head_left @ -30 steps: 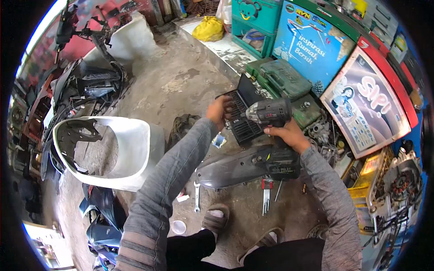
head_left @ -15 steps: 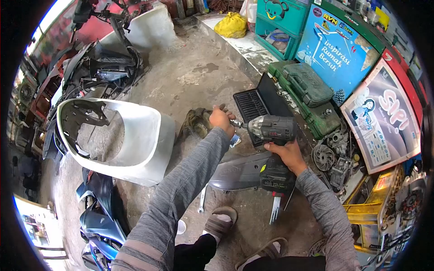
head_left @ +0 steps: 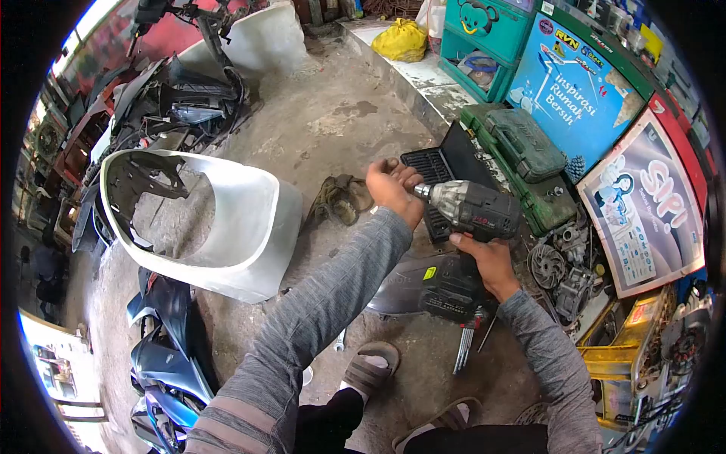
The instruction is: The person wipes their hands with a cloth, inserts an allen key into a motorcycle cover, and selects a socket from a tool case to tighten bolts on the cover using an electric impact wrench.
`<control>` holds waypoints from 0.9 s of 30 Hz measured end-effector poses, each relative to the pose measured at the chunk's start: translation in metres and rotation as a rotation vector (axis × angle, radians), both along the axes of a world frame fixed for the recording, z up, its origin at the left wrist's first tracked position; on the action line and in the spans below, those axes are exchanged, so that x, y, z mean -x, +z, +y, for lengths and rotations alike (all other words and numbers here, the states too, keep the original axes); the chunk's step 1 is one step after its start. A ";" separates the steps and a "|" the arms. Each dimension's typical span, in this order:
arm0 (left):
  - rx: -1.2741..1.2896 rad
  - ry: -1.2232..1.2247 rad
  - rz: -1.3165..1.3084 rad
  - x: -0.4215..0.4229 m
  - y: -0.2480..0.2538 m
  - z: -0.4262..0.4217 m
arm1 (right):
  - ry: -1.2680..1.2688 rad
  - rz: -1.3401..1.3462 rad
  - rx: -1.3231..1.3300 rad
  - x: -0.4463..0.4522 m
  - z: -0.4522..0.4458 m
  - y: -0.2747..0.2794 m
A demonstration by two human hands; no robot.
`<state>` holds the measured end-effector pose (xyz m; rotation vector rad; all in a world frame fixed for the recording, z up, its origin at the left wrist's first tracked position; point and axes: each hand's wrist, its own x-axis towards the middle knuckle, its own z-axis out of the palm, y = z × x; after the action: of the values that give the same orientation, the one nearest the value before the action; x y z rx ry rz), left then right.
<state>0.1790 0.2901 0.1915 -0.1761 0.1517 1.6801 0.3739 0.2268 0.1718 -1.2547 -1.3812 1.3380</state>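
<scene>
My right hand (head_left: 490,265) is wrapped round the grip of a cordless impact wrench (head_left: 478,208), whose nose points left and whose battery (head_left: 455,296) hangs below. At the nose sits a metal socket (head_left: 426,191). My left hand (head_left: 395,191) is closed at the socket's tip, and its fingers partly hide the end. Below the tool, a grey plastic cover (head_left: 397,284) lies on the floor. Behind my hands is an open black socket case (head_left: 435,163). A crumpled dark cloth or glove (head_left: 340,200) lies left of my left hand.
A white scooter panel (head_left: 280,234) stands at the left, with blue fairings (head_left: 170,344) nearer. Green tool cases (head_left: 525,144) and engine parts (head_left: 567,261) line the right side. A wrench (head_left: 340,340) and several hex keys (head_left: 467,344) lie near my sandals (head_left: 372,367).
Both hands and the impact wrench have risen slightly and moved right, and the tool's nose is tilted up more. The whole view has shifted a little.
</scene>
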 end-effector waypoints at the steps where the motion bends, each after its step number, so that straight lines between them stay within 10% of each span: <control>1: 0.002 -0.006 -0.005 -0.006 -0.004 0.006 | -0.002 0.045 -0.018 -0.002 0.001 0.002; 9: 0.209 -0.398 0.770 -0.039 -0.077 0.007 | 0.036 -0.086 -0.223 -0.048 0.011 0.021; 11: 0.340 -0.425 1.303 -0.048 -0.097 0.005 | 0.085 -0.226 -0.228 -0.061 0.011 0.024; 16: -0.052 -0.484 1.959 -0.060 -0.125 -0.010 | 0.102 -0.469 -0.237 -0.097 0.018 -0.001; 20: -0.276 -0.753 1.995 -0.066 -0.105 -0.032 | 0.133 -1.057 0.083 -0.083 0.004 0.052; 24: -0.774 -0.735 2.015 -0.073 -0.161 -0.024 | 0.117 -1.092 -0.049 -0.095 0.000 0.033; 27: -0.681 -0.786 2.020 -0.079 -0.149 -0.037 | 0.181 -1.190 -0.049 -0.091 -0.004 0.039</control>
<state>0.2577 0.2535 0.0421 1.8729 0.9377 0.4553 0.4652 0.2233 0.2105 -2.0521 -2.3177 0.5708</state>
